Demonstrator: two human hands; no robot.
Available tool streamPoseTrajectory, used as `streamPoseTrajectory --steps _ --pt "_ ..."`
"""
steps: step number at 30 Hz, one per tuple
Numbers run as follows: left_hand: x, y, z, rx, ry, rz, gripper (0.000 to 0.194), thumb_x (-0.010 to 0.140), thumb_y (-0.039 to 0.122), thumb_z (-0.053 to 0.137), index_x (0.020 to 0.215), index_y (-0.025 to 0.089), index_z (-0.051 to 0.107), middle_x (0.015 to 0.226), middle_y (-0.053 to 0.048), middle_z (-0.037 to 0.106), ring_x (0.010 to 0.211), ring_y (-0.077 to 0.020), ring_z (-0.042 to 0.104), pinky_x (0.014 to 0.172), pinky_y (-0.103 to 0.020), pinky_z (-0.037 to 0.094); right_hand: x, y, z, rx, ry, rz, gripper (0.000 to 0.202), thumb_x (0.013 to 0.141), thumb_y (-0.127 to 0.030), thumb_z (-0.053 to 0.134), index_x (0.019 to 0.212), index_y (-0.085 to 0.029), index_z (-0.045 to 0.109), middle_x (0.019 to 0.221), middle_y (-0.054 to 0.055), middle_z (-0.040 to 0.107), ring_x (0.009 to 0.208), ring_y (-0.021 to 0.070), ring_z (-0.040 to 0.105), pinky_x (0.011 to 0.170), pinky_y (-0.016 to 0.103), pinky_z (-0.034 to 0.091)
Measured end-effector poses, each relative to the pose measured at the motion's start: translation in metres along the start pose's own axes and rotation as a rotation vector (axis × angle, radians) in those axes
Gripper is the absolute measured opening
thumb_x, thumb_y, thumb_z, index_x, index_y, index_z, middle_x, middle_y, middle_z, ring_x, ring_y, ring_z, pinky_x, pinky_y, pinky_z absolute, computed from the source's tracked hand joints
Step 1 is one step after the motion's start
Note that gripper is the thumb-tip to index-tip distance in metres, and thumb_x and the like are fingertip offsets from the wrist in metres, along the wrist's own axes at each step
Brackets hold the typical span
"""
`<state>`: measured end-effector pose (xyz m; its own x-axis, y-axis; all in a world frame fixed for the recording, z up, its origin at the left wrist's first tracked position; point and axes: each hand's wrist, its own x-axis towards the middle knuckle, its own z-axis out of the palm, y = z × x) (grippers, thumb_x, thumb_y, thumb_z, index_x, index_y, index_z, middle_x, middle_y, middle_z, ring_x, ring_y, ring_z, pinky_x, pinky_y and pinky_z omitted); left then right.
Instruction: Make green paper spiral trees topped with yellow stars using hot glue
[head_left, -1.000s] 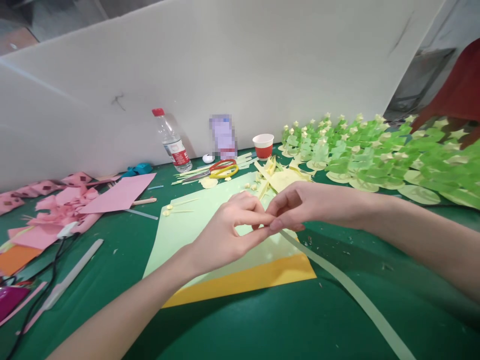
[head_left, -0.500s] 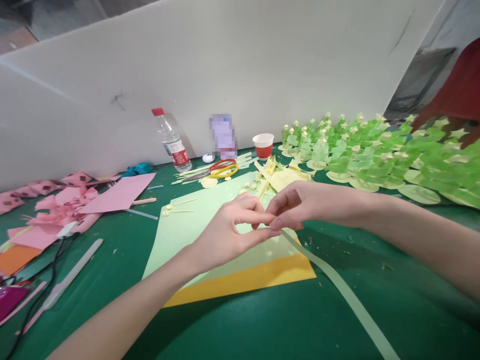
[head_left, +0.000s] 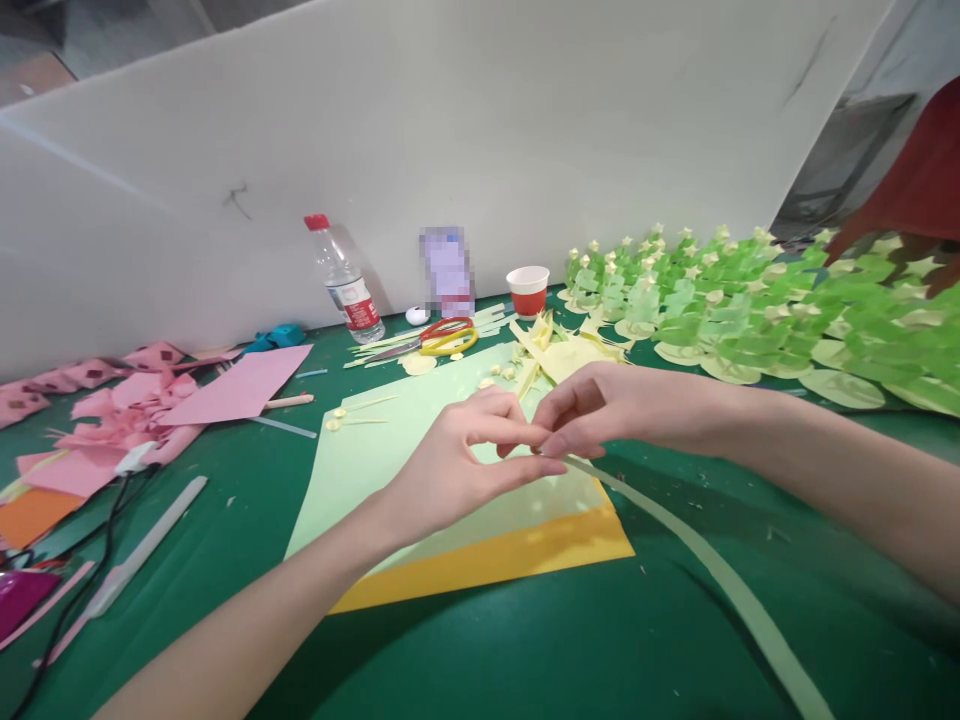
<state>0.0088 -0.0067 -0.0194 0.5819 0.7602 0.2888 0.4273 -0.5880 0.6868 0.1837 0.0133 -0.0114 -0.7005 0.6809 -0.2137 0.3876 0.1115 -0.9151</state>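
Above a pale green paper sheet point(head_left: 420, 470), the fingertips of my left hand point(head_left: 469, 455) and my right hand point(head_left: 600, 405) meet. Both hands are closed, pinching one end of a long pale green paper strip point(head_left: 697, 545). From the fingers the strip curves down to the right, past the front edge of the view. What the pinched end looks like is hidden behind the fingers. A yellow-orange sheet point(head_left: 487, 568) shows under the green one. Two thin pieces with round tips point(head_left: 337, 424) and several small folded paper bits point(head_left: 491, 378) lie on the green sheet.
Scissors point(head_left: 450, 338), a paper cup point(head_left: 528, 292), a phone point(head_left: 448, 270) and a water bottle point(head_left: 352, 290) stand or lie along the white panel point(head_left: 480, 130). Many green paper plants with stars point(head_left: 720, 290) fill the right back. Pink paper point(head_left: 240, 385) and a glue stick point(head_left: 150, 545) are left.
The paper strip has swung to the right and bows upward more, its shadow now apart from it. My hands stay together in nearly the same place, with the fingers shifting slightly.
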Motion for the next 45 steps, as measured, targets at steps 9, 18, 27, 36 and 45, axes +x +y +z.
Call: streamPoseTrajectory --steps 9,18,27,36,45 --pt "-0.0023 -0.0018 0.0062 0.021 0.132 -0.037 0.025 0.066 0.021 0.068 0.048 0.016 0.051 0.052 0.005 0.04 0.057 -0.0102 0.037 0.053 -0.023 0.033 0.0004 -0.0034 0.0061 0.045 -0.066 0.005 0.019 0.071 -0.034 0.057 0.063 -0.018 0.057 0.061 -0.004 0.045 0.057 0.0081 0.035 0.053 0.024 0.025" --pt "-0.0016 -0.001 0.0003 -0.004 -0.059 0.021 0.01 0.072 0.014 0.061 0.066 0.018 0.069 0.053 0.003 0.04 0.06 -0.0108 0.038 0.056 -0.024 0.033 0.0003 -0.0002 0.0028 0.067 -0.059 0.037 0.019 0.069 -0.034 0.061 0.063 -0.016 0.059 0.054 -0.005 0.039 0.052 0.0068 0.031 0.048 0.024 0.021" --pt "-0.0008 -0.0017 0.005 -0.053 0.092 -0.149 0.023 0.063 0.019 0.069 0.05 0.015 0.051 0.055 0.006 0.041 0.059 -0.0089 0.038 0.053 -0.021 0.029 0.0034 -0.0008 0.0065 0.048 0.003 0.004 0.019 0.068 -0.035 0.059 0.062 -0.017 0.059 0.06 -0.003 0.047 0.055 0.0074 0.033 0.051 0.024 0.024" --pt "-0.0012 -0.003 0.0033 -0.085 -0.001 -0.073 0.012 0.066 0.021 0.067 0.056 0.017 0.063 0.052 0.005 0.039 0.058 -0.0094 0.036 0.055 -0.023 0.031 0.001 -0.0022 0.0044 0.031 -0.049 0.026 0.017 0.07 -0.032 0.057 0.064 -0.017 0.06 0.059 -0.003 0.046 0.053 0.007 0.032 0.049 0.024 0.022" --pt "-0.0003 -0.0013 0.002 -0.091 -0.026 -0.068 0.004 0.068 0.019 0.065 0.064 0.019 0.064 0.056 0.005 0.041 0.058 -0.0087 0.038 0.054 -0.022 0.031 0.0027 0.0014 0.0035 0.082 0.015 0.028 0.02 0.069 -0.033 0.06 0.059 -0.016 0.058 0.057 -0.004 0.042 0.053 0.0068 0.032 0.049 0.024 0.024"
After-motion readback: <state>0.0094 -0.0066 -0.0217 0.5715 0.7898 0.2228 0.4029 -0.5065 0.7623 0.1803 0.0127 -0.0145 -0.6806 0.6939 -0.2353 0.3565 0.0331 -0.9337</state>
